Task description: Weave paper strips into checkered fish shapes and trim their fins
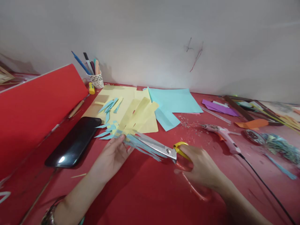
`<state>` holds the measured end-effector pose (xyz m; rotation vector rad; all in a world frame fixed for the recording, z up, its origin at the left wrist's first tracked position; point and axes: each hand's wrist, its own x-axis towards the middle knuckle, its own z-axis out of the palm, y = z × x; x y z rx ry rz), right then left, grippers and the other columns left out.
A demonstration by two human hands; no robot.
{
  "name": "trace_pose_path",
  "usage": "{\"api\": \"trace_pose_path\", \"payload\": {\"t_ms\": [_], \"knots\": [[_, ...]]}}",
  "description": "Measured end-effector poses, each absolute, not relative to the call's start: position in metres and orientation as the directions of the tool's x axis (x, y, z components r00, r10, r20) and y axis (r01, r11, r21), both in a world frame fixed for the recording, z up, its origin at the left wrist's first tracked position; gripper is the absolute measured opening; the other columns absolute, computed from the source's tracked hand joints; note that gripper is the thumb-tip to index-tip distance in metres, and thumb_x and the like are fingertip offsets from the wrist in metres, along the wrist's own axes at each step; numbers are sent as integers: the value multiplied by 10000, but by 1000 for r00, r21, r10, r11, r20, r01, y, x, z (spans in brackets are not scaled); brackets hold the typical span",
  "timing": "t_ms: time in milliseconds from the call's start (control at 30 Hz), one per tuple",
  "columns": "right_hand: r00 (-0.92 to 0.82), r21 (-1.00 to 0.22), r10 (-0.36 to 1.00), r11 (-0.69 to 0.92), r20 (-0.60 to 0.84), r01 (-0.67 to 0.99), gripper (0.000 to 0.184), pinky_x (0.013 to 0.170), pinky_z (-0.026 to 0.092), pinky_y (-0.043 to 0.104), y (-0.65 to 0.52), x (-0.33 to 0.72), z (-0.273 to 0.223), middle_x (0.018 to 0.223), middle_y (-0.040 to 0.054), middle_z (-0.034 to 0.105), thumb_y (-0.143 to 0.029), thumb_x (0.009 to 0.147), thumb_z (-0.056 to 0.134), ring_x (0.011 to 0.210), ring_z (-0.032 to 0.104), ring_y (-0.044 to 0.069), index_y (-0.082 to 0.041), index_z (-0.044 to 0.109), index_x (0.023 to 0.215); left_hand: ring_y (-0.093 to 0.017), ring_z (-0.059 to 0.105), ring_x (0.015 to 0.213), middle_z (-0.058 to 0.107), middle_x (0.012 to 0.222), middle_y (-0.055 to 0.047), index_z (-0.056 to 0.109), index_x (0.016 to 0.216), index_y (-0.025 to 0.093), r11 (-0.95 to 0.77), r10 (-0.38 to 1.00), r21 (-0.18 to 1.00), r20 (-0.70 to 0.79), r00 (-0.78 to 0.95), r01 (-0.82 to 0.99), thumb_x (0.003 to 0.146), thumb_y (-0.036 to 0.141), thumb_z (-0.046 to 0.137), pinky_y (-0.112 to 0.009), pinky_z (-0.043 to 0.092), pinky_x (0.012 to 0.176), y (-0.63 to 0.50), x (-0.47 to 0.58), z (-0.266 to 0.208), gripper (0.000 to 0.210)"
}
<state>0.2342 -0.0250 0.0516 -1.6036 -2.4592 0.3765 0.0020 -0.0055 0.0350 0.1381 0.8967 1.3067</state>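
Observation:
Between my left thumb and fingers is a piece of light blue paper (140, 143) cut into fringe, with pointed strips fanning out on both sides. My left hand (115, 153) is closed on its middle. Large scissors (154, 144) with one yellow and one red handle are held in my right hand (202, 167). Their blades point left and lie along the blue strips; whether they cut paper here I cannot tell. Folded pale yellow paper (142, 115) lies just behind, with loose blue and yellow strips (110, 105) to its left.
A black phone (73, 142) lies left, beside a red board (39, 109). Behind stand a pen cup (97, 80) and a yellow cap-like piece (91, 88). Light blue sheets (175, 100) lie at the back. Right are a pink glue gun (225, 137) with a black cord, purple paper (219, 107) and scraps.

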Motion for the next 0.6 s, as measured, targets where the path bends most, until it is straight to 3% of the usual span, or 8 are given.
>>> {"api": "trace_pose_path", "payload": {"t_ms": [67,300,500,600], "knots": [[-418,-278,907,415,53,866,271,518,367,234,-25,234,51,720,18,603,-377,613,633,609,551,152,-194,538,789,-99,640,661,680,643,58,567,608,188,293,878,565,-478,-17,-772,719,89,558,-219,515,672,-6,2,34,149],[-434,-235,892,451,122,861,357,545,407,255,-25,235,47,805,44,652,-450,608,642,682,601,182,-186,566,837,-98,628,596,629,517,78,532,527,190,310,856,575,-516,-42,-757,678,86,589,-232,514,668,-7,-1,28,192],[-457,-234,878,478,143,846,358,534,398,244,-25,235,48,817,55,657,-454,616,640,673,602,178,-187,574,846,-128,641,697,702,727,35,622,672,213,264,927,618,-374,18,-740,645,102,617,-220,520,628,-9,-2,23,114],[-463,-239,877,481,128,844,349,520,373,234,-25,235,48,770,45,643,-451,617,639,618,576,159,-191,568,839,-130,640,704,702,735,30,636,708,217,257,940,634,-340,37,-729,631,117,640,-205,519,610,-9,-1,23,126]]}}
